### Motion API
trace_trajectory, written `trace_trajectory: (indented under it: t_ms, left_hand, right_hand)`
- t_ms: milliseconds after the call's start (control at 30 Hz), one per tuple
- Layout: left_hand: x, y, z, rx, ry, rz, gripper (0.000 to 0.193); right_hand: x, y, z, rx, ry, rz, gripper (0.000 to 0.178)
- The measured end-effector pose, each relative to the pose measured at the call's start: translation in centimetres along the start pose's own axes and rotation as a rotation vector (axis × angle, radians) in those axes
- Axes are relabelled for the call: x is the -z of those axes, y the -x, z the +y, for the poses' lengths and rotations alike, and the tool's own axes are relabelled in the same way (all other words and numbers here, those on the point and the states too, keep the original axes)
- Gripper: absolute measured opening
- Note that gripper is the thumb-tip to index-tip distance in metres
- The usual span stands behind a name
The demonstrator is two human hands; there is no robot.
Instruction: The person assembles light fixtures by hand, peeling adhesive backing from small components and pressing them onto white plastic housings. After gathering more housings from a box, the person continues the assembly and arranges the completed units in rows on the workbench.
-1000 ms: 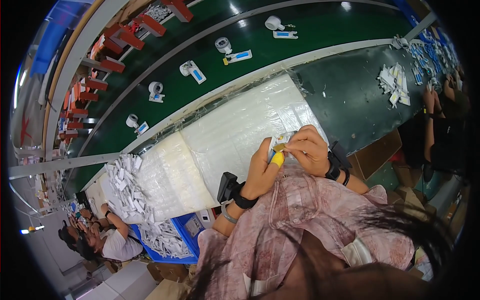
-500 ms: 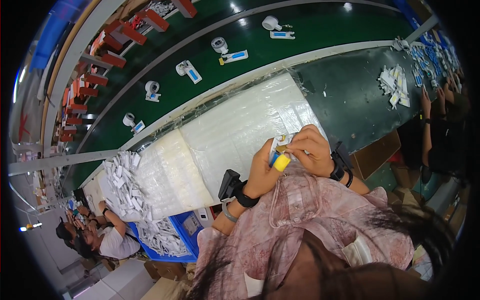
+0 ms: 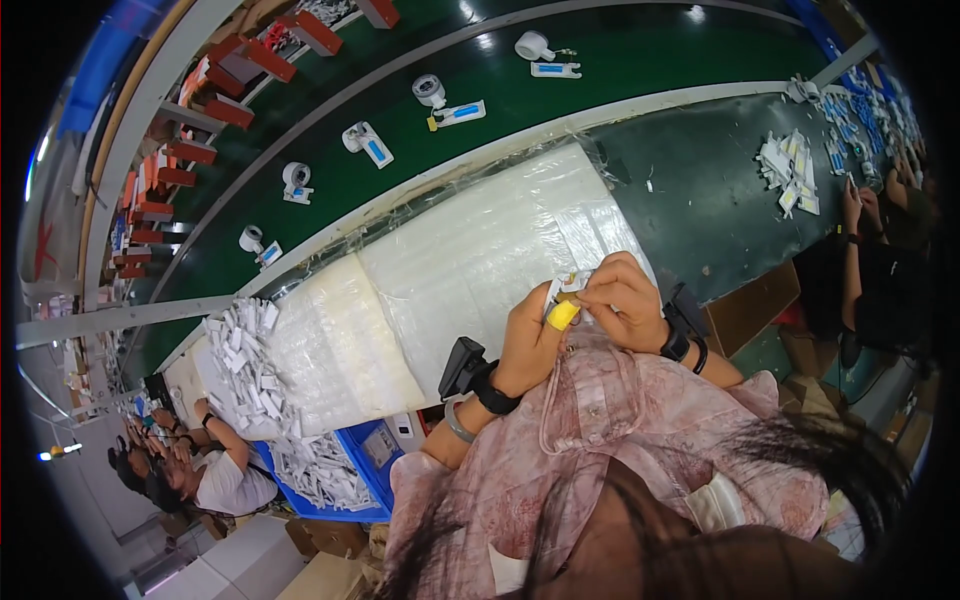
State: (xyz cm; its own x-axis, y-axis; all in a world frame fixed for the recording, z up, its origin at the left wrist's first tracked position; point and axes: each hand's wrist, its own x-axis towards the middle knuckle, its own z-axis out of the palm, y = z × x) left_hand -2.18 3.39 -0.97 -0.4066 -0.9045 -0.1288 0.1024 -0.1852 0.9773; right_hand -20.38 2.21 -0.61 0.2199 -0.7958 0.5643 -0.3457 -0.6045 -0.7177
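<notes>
Padded surface (image 3: 460, 250); blue bin (image 3: 367, 472) w/ pale label (image 3: 380, 444), text illegible. L hand (image 3: 526, 342) curled round white part (image 3: 569, 281), over surface's near edge; R hand (image 3: 628, 305) pinching same part, fingertips together. Yellow piece (image 3: 562, 315) by L thumb.

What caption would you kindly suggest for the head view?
Left hand holds a small white part, right hand against it, green conveyor belt beyond.

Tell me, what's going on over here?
Somebody's left hand holds a small white plastic part with a bright yellow piece by the thumb, while the right hand pinches at that part. Ahead, white round-headed plastic units with blue strips lie on a green conveyor belt. To the left are a heap of slim white plastic pieces and a blue plastic bin holding more.
</notes>
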Motion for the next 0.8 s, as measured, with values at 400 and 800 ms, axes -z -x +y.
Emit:
trace_trajectory:
  t_ms: [400, 800]
  left_hand:
    - [0.6, 1.6, 0.0, -0.057, -0.164, 0.083, 0.021]
    - [4.4, 5.8, 0.1, -0.065, 0.027, 0.075, 0.026]
  right_hand:
    - [-1.3, -0.9, -2.5, 0.099, 0.18, -0.051, 0.021]
    - [-5.3, -2.1, -4.5, 0.184, 0.047, -0.223, 0.021]
